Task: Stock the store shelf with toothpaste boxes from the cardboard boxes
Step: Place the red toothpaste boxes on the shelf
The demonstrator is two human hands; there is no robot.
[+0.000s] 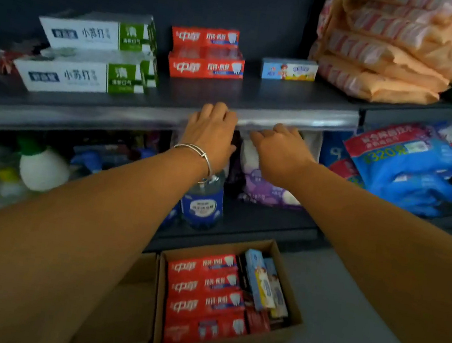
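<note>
Right now both my hands are up at the front lip of the shelf (pixel 285 115), and neither has a box in it. My left hand (pixel 213 131) lies with its knuckles against the lip; the fingers bend over the edge and past that I cannot tell how they sit. My right hand (pixel 277 149) is just beside it, fingers loosely bent and reaching under the lip toward the purple packs (pixel 264 182) on the shelf below.

Well below my fingers, on the floor, sits the cardboard box (pixel 293 323) with the red toothpaste boxes (pixel 205 287) lying flat in a stack of rows, long axis running left to right, printed face up. To their right a few blue boxes (pixel 256 280) stand on edge, long axis running away from me.

Beyond my fingertips the shelf already carries two red boxes (pixel 206 65) stacked one behind the other, two white and green boxes (pixel 88 70) to the left, and one small blue box (pixel 290 70) to the right. All lie with the long side across the shelf and the label facing me.

I judge the next step is to go down for more red ones. To do it well I should lift a box by its long edges, keep it level, and set it in front of the red pair with the label outward and square to the lip.
</note>
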